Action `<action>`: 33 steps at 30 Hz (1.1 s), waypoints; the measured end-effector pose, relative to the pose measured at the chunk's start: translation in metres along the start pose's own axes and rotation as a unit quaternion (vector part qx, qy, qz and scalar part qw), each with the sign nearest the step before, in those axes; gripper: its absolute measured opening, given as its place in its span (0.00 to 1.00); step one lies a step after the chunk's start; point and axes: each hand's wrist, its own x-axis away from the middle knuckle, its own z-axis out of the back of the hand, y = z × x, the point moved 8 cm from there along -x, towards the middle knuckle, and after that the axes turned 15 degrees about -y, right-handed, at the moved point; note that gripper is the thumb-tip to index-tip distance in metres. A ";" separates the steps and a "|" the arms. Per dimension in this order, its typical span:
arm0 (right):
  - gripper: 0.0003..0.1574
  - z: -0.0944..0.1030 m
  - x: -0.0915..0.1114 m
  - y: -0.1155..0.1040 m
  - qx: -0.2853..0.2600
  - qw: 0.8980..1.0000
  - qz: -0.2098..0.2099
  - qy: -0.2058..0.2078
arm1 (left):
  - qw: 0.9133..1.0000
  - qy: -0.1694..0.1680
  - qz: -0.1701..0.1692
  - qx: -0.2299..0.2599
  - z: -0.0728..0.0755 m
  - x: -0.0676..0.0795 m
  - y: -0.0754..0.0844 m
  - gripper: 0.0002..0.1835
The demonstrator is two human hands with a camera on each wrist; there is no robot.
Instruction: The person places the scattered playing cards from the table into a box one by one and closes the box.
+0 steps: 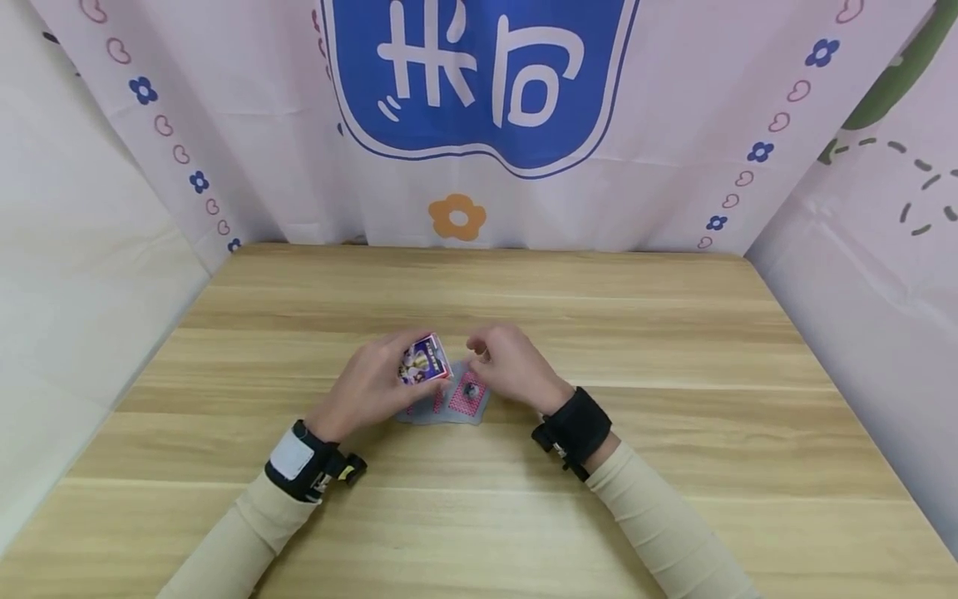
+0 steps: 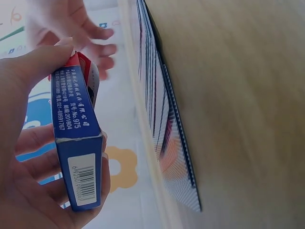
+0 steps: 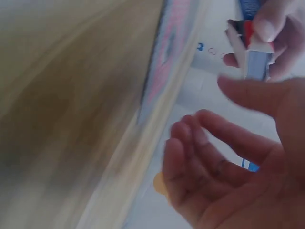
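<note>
My left hand (image 1: 368,376) grips a small card box (image 1: 424,361), its thumb on one side and fingers on the other. The left wrist view shows the box's blue side (image 2: 71,107) with white print and a barcode on its end. A red and white flap sticks out at the far end of the box. Below it, a fanned spread of playing cards (image 1: 467,398) lies face down on the table, red-patterned backs up and partly covered by the left hand. My right hand (image 1: 516,366) hovers beside the cards, fingers loosely bent, thumb apart, nothing held.
The wooden table (image 1: 479,516) stretches out on all sides of the cards. A white printed curtain (image 1: 284,166) with a blue emblem hangs behind its back edge, and pale cloth walls flank it left and right. Each wrist wears a black strap (image 1: 580,424) with a camera.
</note>
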 end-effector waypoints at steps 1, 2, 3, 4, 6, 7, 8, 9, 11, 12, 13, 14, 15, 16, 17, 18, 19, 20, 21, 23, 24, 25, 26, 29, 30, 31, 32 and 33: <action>0.17 -0.002 0.000 0.002 0.012 1.000 -0.009 -0.011 | 1.000 -0.002 0.003 0.001 0.000 0.000 0.000 0.40; 0.20 -0.005 0.000 0.003 0.029 0.999 -0.018 -0.023 | 1.000 -0.003 0.006 0.001 0.000 0.000 -0.001 0.40; 0.24 -0.008 0.000 0.004 0.045 0.998 -0.026 -0.035 | 1.000 -0.004 0.008 0.002 0.000 0.000 -0.001 0.40; 0.28 -0.010 0.001 0.005 0.059 0.997 -0.033 -0.046 | 1.000 -0.005 0.011 0.002 0.000 0.000 -0.001 0.40; 0.34 -0.015 0.002 0.008 0.083 0.993 -0.049 -0.065 | 1.000 -0.005 0.014 0.003 0.000 0.000 -0.001 0.40; 0.35 -0.016 0.002 0.009 0.091 0.992 -0.057 -0.072 | 1.000 -0.004 0.014 0.002 0.000 0.000 -0.001 0.40; 0.35 -0.017 0.003 0.010 0.100 0.990 -0.065 -0.076 | 1.000 -0.003 0.013 0.001 0.000 0.000 -0.001 0.40; 0.35 -0.018 0.004 0.011 0.103 0.989 -0.072 -0.079 | 1.000 -0.002 0.012 0.001 0.000 0.000 -0.001 0.40; 0.33 -0.018 0.004 0.013 0.108 0.988 -0.078 -0.080 | 1.000 -0.001 0.008 -0.001 0.000 0.000 -0.001 0.41; 0.34 -0.018 0.004 0.013 0.106 0.988 -0.078 -0.078 | 1.000 -0.001 0.007 -0.002 0.000 0.000 -0.001 0.41; 0.34 -0.017 0.004 0.014 0.106 0.988 -0.079 -0.076 | 1.000 -0.001 0.007 -0.002 0.000 0.000 -0.001 0.41; 0.35 -0.017 0.004 0.014 0.103 0.989 -0.078 -0.074 | 1.000 -0.001 0.008 -0.002 0.000 0.000 -0.001 0.41; 0.36 -0.016 0.003 0.014 0.097 0.990 -0.077 -0.072 | 1.000 -0.002 0.009 -0.003 0.000 0.000 -0.002 0.41; 0.36 -0.016 0.003 0.014 0.092 0.990 -0.076 -0.071 | 1.000 -0.003 0.010 -0.001 0.000 0.000 -0.002 0.41; 0.34 -0.016 0.002 0.015 0.086 0.991 -0.075 -0.073 | 1.000 -0.004 0.011 0.000 -0.001 -0.001 -0.002 0.41; 0.32 -0.016 0.002 0.015 0.076 0.991 -0.076 -0.076 | 1.000 -0.005 0.012 0.001 -0.001 -0.001 -0.002 0.41; 0.30 -0.016 0.001 0.015 0.069 0.991 -0.076 -0.080 | 1.000 -0.006 0.012 0.002 -0.001 -0.001 -0.003 0.41; 0.27 -0.016 0.001 0.014 0.062 0.992 -0.074 -0.085 | 1.000 -0.007 0.012 0.002 -0.001 -0.001 -0.003 0.41; 0.24 -0.017 0.000 0.014 0.058 0.992 -0.073 -0.089 | 1.000 -0.007 0.012 0.003 -0.001 -0.001 -0.003 0.41; 0.19 -0.018 -0.001 0.013 0.059 0.991 -0.074 -0.097 | 1.000 -0.007 0.009 0.004 -0.001 -0.001 -0.003 0.41; 0.18 -0.018 -0.001 0.013 0.063 0.990 -0.074 -0.097 | 1.000 -0.006 0.009 0.003 -0.001 -0.001 -0.003 0.41; 0.18 -0.017 -0.001 0.013 0.073 0.990 -0.073 -0.095 | 1.000 -0.006 0.007 0.004 -0.001 -0.001 -0.002 0.40; 0.18 -0.017 -0.001 0.013 0.085 0.990 -0.072 -0.092 | 1.000 -0.005 0.007 0.004 -0.001 -0.001 -0.002 0.40; 0.19 -0.014 -0.001 0.012 0.114 0.988 -0.065 -0.080 | 1.000 -0.005 0.006 0.005 -0.001 -0.001 -0.002 0.40; 0.19 -0.013 0.000 0.012 0.117 0.988 -0.059 -0.077 | 1.000 -0.004 0.006 0.005 -0.001 -0.001 -0.002 0.40; 0.19 -0.012 0.000 0.011 0.114 0.989 -0.050 -0.075 | 1.000 -0.004 0.004 0.008 -0.001 -0.001 -0.002 0.40; 0.19 -0.011 0.000 0.010 0.101 0.991 -0.040 -0.078 | 1.000 -0.003 0.004 0.008 -0.001 -0.001 -0.002 0.40; 0.17 -0.011 0.001 0.009 0.084 0.993 -0.028 -0.082 | 1.000 -0.003 0.003 0.008 -0.001 0.000 -0.002 0.40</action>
